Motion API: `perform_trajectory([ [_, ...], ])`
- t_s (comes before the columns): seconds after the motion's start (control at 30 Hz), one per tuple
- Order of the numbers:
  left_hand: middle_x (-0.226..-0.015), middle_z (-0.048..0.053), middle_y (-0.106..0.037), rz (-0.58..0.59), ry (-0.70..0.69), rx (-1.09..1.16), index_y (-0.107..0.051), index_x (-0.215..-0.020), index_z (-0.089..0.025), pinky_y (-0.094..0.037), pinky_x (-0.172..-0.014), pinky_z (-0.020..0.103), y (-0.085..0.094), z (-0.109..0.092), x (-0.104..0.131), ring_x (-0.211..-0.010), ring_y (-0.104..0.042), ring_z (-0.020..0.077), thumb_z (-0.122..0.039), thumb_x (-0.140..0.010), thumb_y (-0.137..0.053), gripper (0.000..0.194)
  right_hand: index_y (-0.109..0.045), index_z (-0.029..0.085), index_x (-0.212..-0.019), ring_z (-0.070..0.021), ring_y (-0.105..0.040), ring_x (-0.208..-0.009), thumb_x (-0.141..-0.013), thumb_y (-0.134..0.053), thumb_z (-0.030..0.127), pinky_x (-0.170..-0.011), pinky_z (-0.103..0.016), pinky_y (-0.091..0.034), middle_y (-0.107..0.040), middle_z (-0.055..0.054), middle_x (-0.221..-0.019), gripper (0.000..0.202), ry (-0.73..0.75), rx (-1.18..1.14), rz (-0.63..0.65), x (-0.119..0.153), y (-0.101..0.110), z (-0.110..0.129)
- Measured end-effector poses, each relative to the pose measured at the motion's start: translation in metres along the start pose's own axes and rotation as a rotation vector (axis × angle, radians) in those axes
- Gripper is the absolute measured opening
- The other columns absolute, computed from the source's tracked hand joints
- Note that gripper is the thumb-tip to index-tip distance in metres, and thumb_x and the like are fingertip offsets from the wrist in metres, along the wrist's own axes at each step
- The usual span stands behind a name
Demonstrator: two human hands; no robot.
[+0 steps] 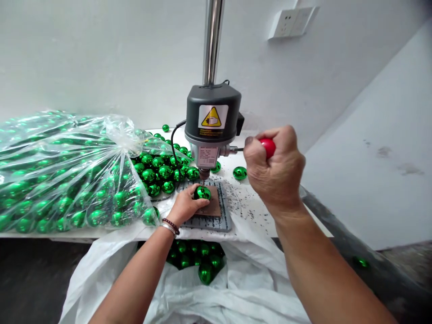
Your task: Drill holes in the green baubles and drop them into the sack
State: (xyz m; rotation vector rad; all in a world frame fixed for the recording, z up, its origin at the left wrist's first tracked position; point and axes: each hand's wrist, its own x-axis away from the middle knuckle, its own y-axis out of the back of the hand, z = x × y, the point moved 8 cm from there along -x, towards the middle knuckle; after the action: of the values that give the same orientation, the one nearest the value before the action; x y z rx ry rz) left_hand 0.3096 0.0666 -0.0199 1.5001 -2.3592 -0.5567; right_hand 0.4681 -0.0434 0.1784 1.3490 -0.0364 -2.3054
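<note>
Between the thumb and fingers of my left hand (185,205) is a shiny green ball (203,193), held on a brown board (213,209) over the grey base plate (225,220). Directly above it stands a bench drill press (213,112), its chuck (204,173) low over the ball. The bit's tip is too small to tell whether it touches the ball. My right hand (278,166) is closed round the red knob (268,147) of the drill's feed lever, to the right of the drill head.
A clear plastic bag (67,175) of green balls fills the table's left side, with loose balls (164,172) beside it. A single ball (240,173) and dark shavings (241,209) lie to the right. In front hangs a white sack (249,279) holding more balls (195,261). A socket (292,22) is on the wall.
</note>
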Motion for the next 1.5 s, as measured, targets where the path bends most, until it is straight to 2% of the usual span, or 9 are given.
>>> perform_trajectory([
  [0.27,-0.086,-0.001,-0.069,0.004,-0.061,-0.037,-0.068,-0.114,-0.021,-0.046,-0.069,0.024,-0.001,-0.002,0.002,-0.077,-0.061,0.0160,-0.030,-0.071,-0.073,0.045,-0.047,0.021,-0.080,-0.0068,-0.046,-0.059,-0.085,-0.053,0.036,-0.058,-0.024,-0.038,-0.053,0.003,-0.070,0.017,0.045,0.015,-0.037,0.011,0.003,0.001],
  [0.53,-0.084,-0.002,-0.069,-0.004,-0.064,-0.068,-0.069,-0.111,-0.022,-0.043,-0.069,0.024,0.000,-0.006,0.004,-0.075,-0.060,0.0161,-0.031,-0.072,-0.073,0.041,-0.048,0.022,-0.081,-0.0081,-0.047,-0.056,-0.087,-0.052,0.039,-0.055,-0.024,-0.039,-0.055,0.003,-0.067,0.018,0.116,0.027,-0.057,0.025,0.006,0.001],
  [0.7,-0.084,-0.001,-0.069,-0.011,-0.062,-0.080,-0.069,-0.108,-0.021,-0.043,-0.069,0.024,0.000,-0.009,0.006,-0.075,-0.060,0.0162,-0.028,-0.072,-0.072,0.037,-0.050,0.022,-0.084,-0.0093,-0.050,-0.057,-0.087,-0.053,0.035,-0.055,-0.025,-0.040,-0.058,0.002,-0.068,0.014,0.181,0.069,-0.086,0.038,0.005,-0.001],
  [1.0,-0.089,0.001,-0.070,-0.037,-0.070,-0.127,-0.069,-0.111,-0.020,-0.044,-0.073,0.026,-0.001,-0.007,0.006,-0.081,-0.062,0.0184,-0.030,-0.073,-0.072,0.039,-0.050,0.022,-0.088,-0.0101,-0.055,-0.063,-0.086,-0.055,0.026,-0.059,-0.024,-0.043,-0.060,0.002,-0.073,0.006,0.250,0.104,-0.154,0.058,0.004,-0.002],
  [1.33,-0.092,0.001,-0.071,-0.048,-0.061,-0.111,-0.067,-0.111,-0.020,-0.045,-0.073,0.025,-0.002,-0.006,0.008,-0.080,-0.061,0.0174,-0.030,-0.072,-0.072,0.040,-0.049,0.021,-0.088,-0.0089,-0.055,-0.065,-0.084,-0.057,0.024,-0.061,-0.023,-0.045,-0.057,0.002,-0.072,0.010,0.244,0.030,-0.143,0.080,-0.002,-0.017],
  [1.4,-0.093,0.001,-0.071,-0.047,-0.055,-0.111,-0.066,-0.112,-0.020,-0.045,-0.073,0.025,-0.003,-0.006,0.007,-0.081,-0.061,0.0172,-0.029,-0.072,-0.071,0.042,-0.049,0.020,-0.088,-0.0085,-0.055,-0.064,-0.084,-0.056,0.026,-0.060,-0.022,-0.044,-0.057,0.002,-0.072,0.010,0.225,0.023,-0.137,0.075,-0.001,-0.014],
  [1.5,-0.091,0.001,-0.070,-0.047,-0.037,-0.130,-0.064,-0.114,-0.019,-0.045,-0.073,0.026,-0.004,-0.006,0.005,-0.080,-0.061,0.0173,-0.029,-0.071,-0.071,0.044,-0.051,0.019,-0.086,-0.0077,-0.049,-0.059,-0.086,-0.055,0.035,-0.056,-0.023,-0.040,-0.056,0.001,-0.070,0.017,0.131,0.006,-0.096,0.042,0.000,-0.007],
])
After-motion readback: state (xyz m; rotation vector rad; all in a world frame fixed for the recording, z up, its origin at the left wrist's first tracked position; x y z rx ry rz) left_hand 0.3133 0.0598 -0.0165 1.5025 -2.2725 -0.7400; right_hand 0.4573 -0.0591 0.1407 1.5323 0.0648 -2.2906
